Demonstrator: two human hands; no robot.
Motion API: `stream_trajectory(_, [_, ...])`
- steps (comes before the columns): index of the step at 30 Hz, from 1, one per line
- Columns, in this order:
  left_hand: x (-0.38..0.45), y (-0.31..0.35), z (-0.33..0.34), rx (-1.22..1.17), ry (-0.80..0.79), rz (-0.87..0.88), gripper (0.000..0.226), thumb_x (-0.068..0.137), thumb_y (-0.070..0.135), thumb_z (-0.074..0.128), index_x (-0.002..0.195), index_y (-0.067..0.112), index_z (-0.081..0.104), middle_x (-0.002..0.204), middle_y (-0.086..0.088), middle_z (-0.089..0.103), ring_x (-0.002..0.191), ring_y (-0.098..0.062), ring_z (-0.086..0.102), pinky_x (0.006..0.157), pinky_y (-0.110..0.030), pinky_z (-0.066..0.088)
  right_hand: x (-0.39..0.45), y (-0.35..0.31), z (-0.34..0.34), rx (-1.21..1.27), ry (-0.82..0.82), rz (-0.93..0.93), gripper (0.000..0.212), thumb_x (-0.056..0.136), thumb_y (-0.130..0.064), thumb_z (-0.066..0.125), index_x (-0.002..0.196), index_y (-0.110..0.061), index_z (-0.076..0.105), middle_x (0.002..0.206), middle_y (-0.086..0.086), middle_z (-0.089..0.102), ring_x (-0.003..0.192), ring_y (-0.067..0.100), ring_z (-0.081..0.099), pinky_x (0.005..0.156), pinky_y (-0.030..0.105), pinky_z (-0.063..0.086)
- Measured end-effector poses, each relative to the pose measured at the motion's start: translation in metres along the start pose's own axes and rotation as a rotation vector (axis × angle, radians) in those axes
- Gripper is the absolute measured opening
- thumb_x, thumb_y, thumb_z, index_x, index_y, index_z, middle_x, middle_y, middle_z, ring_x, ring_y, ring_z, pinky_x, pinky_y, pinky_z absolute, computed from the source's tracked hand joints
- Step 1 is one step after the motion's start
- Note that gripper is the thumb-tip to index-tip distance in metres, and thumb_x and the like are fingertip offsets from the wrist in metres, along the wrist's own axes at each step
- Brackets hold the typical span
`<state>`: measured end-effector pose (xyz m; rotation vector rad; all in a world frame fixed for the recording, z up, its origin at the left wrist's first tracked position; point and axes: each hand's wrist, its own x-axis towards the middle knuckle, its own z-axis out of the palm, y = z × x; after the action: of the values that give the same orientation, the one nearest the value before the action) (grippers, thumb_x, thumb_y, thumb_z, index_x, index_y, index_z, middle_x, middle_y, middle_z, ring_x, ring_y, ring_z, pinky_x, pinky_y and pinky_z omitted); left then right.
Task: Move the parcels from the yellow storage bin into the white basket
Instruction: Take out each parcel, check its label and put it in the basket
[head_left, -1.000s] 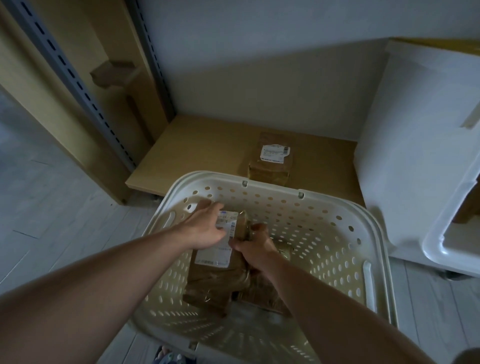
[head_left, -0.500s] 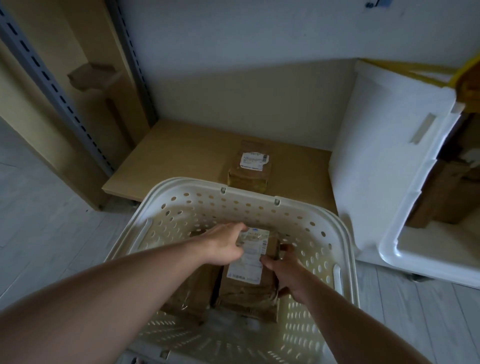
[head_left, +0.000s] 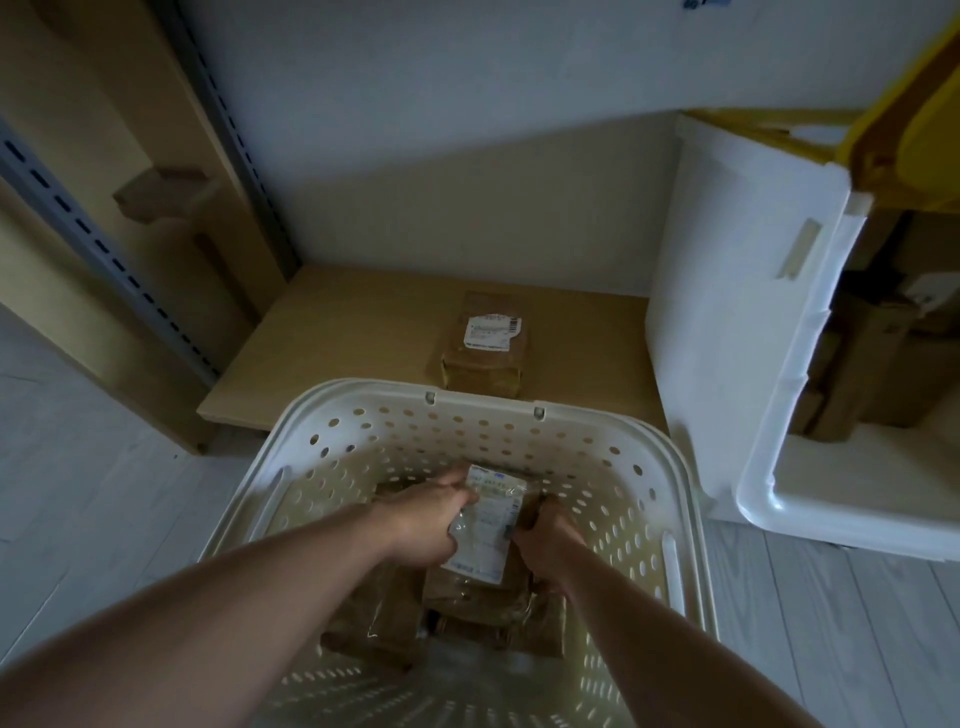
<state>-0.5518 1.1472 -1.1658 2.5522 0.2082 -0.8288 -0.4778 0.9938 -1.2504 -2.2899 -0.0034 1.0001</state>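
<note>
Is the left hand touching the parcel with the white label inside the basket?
Touching. The head view shows the left hand with its fingers curled over the left edge of the labelled parcel, no gap between them, inside the white basket.

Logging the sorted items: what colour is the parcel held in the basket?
Brown parcel with a white label, held by both hands inside the white basket; head view.
</note>
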Motion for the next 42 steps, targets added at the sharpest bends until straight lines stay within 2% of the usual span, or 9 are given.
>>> stream_trajectory(2, [-0.004,0.001,-0.004,0.009,0.032,0.01,0.068,0.096,0.012,0.061,0.156,0.019,0.032,0.165,0.002,0.024,0.153,-0.019,0.024,0.124,-0.033,0.024,-0.006,-0.006,-0.002,-0.078,0.035,-0.051,0.047,0.095,-0.018,0.062,0.136,-0.012,0.041,0.115,0.005,0.062,0.104,0.025,0.064,0.09,0.037,0.057])
stream_trajectory(6, [-0.025,0.005,-0.025,-0.061,0.18,0.024,0.057,0.1,0.013,0.054,0.153,0.025,0.037,0.159,0.003,0.036,0.147,-0.016,0.033,0.117,-0.029,0.03,-0.033,-0.02,-0.018,-0.295,0.075,-0.265,0.072,0.094,-0.016,0.061,0.153,-0.013,0.02,0.145,0.011,0.045,0.13,0.032,0.052,0.108,0.045,0.047])
stream_trajectory(12, [-0.068,0.017,-0.052,-0.076,0.42,0.11,0.053,0.1,0.013,0.053,0.149,0.028,0.043,0.154,0.005,0.045,0.138,-0.011,0.044,0.105,-0.017,0.038,-0.097,-0.056,-0.069,-0.53,0.1,-0.657,0.079,0.091,-0.014,0.061,0.157,-0.027,0.019,0.161,0.001,0.032,0.142,0.028,0.039,0.112,0.044,0.041])
stream_trajectory(16, [-0.095,0.04,-0.073,-0.164,0.633,0.206,0.049,0.098,0.015,0.058,0.143,0.031,0.05,0.133,0.006,0.063,0.106,-0.004,0.063,0.075,-0.01,0.053,-0.152,-0.078,-0.107,-0.54,0.234,-0.875,0.076,0.088,-0.022,0.068,0.152,-0.027,0.027,0.14,0.0,0.053,0.106,0.017,0.056,0.071,0.013,0.042])
stream_trajectory(21, [-0.128,0.088,-0.089,-0.37,0.891,0.434,0.049,0.094,0.004,0.063,0.136,0.028,0.057,0.128,0.017,0.065,0.122,0.003,0.058,0.103,-0.024,0.052,-0.218,-0.088,-0.143,-0.333,0.345,-1.135,0.077,0.085,-0.021,0.07,0.152,-0.028,0.031,0.145,-0.009,0.052,0.129,0.012,0.052,0.104,0.026,0.045])
stream_trajectory(25, [-0.145,0.125,-0.094,-0.37,0.973,0.615,0.042,0.097,0.008,0.057,0.137,0.02,0.056,0.13,0.015,0.064,0.125,-0.001,0.059,0.098,-0.027,0.053,-0.254,-0.075,-0.173,-0.24,0.514,-1.275,0.065,0.084,-0.014,0.066,0.144,-0.024,0.044,0.132,-0.009,0.06,0.116,0.003,0.056,0.092,0.018,0.049])
stream_trajectory(29, [-0.139,0.159,-0.092,-0.306,1.012,0.678,0.042,0.092,0.014,0.054,0.133,0.019,0.059,0.13,0.015,0.065,0.125,0.001,0.058,0.097,-0.033,0.055,-0.259,-0.05,-0.209,-0.157,0.68,-1.259,0.052,0.086,-0.021,0.062,0.137,-0.023,0.05,0.125,-0.013,0.059,0.113,0.001,0.056,0.087,0.02,0.051])
stream_trajectory(34, [-0.12,0.198,-0.081,-0.251,0.933,0.722,0.043,0.09,0.014,0.058,0.133,0.02,0.061,0.127,0.017,0.065,0.121,0.006,0.057,0.101,-0.017,0.048,-0.238,0.0,-0.254,-0.124,0.781,-1.087,0.043,0.084,-0.016,0.07,0.125,-0.02,0.059,0.114,-0.016,0.058,0.106,0.0,0.056,0.082,0.013,0.043])
stream_trajectory(42, [-0.084,0.273,-0.071,-0.556,0.705,0.722,0.057,0.091,0.02,0.049,0.148,0.025,0.048,0.143,0.014,0.056,0.13,0.011,0.049,0.108,-0.016,0.041,-0.201,0.032,-0.292,-0.044,0.824,-0.906,0.041,0.083,-0.025,0.068,0.122,-0.025,0.058,0.114,-0.013,0.059,0.104,0.005,0.058,0.08,0.027,0.051])
